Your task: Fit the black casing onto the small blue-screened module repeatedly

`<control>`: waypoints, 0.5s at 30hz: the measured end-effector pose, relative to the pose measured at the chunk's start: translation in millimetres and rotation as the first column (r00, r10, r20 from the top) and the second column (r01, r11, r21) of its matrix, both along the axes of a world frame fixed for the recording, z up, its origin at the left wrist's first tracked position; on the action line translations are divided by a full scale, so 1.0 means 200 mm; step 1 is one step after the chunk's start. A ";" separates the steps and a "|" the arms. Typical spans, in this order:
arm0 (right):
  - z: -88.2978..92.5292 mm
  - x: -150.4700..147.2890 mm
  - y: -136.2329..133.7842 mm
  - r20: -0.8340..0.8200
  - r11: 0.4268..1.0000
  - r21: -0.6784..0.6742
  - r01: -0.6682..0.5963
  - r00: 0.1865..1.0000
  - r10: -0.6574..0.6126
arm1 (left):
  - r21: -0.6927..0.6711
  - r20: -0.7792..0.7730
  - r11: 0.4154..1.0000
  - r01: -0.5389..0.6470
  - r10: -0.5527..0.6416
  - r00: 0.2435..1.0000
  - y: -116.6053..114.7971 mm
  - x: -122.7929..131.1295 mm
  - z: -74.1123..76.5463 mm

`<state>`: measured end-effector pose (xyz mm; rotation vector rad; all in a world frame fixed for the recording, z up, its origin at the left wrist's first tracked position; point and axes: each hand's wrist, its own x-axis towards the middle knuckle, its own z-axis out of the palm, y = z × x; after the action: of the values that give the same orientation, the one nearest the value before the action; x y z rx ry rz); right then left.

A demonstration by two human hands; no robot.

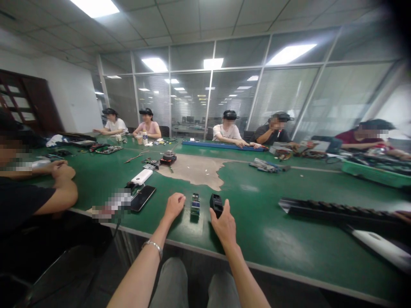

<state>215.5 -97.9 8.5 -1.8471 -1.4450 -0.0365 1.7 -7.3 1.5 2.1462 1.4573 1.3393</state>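
My left hand (175,205) rests on the green table with its fingers curled in, and nothing shows in it. Just right of it stands a small electronic module (195,206) with bare circuit boards and a blue part, touched by neither hand. My right hand (224,222) has its thumb and fingers around a black plastic case (216,202), with the thumb on the near left side and a finger along the right. The case has openings in its upper face. My palm hides its lower right part.
Left of me lie a black phone (143,198) and a white power bank (142,177). A brown sheet (195,169) is ahead, with a black-and-orange device (168,157) at its edge. Long black rails (324,208) lie right. A co-worker's arm (62,190) rests at left; several people sit opposite.
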 end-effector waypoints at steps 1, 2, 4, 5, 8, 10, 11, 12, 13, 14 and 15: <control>0.00 0.00 0.00 0.016 1.000 -0.004 0.003 1.000 -0.003 | 0.000 -0.001 1.000 -0.001 0.001 1.000 0.00 0.00 0.00; -0.01 0.00 0.00 0.030 1.000 -0.009 0.006 1.000 -0.006 | 0.000 -0.002 1.000 -0.002 0.002 1.000 0.00 0.00 0.00; -0.01 -0.01 0.00 0.052 1.000 -0.018 0.009 0.999 -0.008 | -0.002 -0.004 1.000 -0.005 0.005 1.000 -0.01 0.00 0.01; -0.02 -0.01 0.00 0.060 1.000 -0.023 0.009 0.998 -0.008 | -0.003 -0.004 1.000 -0.005 0.005 1.000 -0.01 0.00 0.01; -0.02 -0.01 0.01 0.073 1.000 -0.026 0.007 0.997 -0.005 | -0.005 -0.002 1.000 -0.005 0.005 1.000 -0.01 0.00 0.01; -0.03 -0.01 0.01 0.076 1.000 -0.016 0.010 0.997 -0.009 | -0.007 0.001 1.000 -0.004 0.004 1.000 -0.01 0.00 0.01; -0.03 -0.01 0.01 0.076 1.000 -0.006 0.014 0.997 -0.014 | -0.009 0.002 1.000 -0.004 0.004 1.000 -0.01 0.00 0.01; -0.02 -0.01 0.00 0.076 1.000 0.005 0.020 0.997 -0.020 | -0.010 0.003 1.000 -0.004 0.004 1.000 -0.01 0.00 0.01; -0.02 -0.01 0.00 0.076 1.000 0.016 0.025 0.997 -0.026 | -0.010 0.004 1.000 -0.004 0.004 1.000 0.00 0.00 0.01; -0.02 -0.01 0.00 0.075 0.999 0.026 0.027 0.997 -0.029 | -0.009 0.005 1.000 -0.004 0.004 1.000 0.00 -0.01 0.01; -0.02 -0.01 0.00 0.074 0.999 0.032 0.027 0.997 -0.030 | -0.008 0.006 1.000 -0.003 0.003 1.000 0.00 -0.01 0.01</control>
<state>212.6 -97.6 4.8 -1.8586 -1.4608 -0.1430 0.5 -7.6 3.3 2.1340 1.4624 1.3369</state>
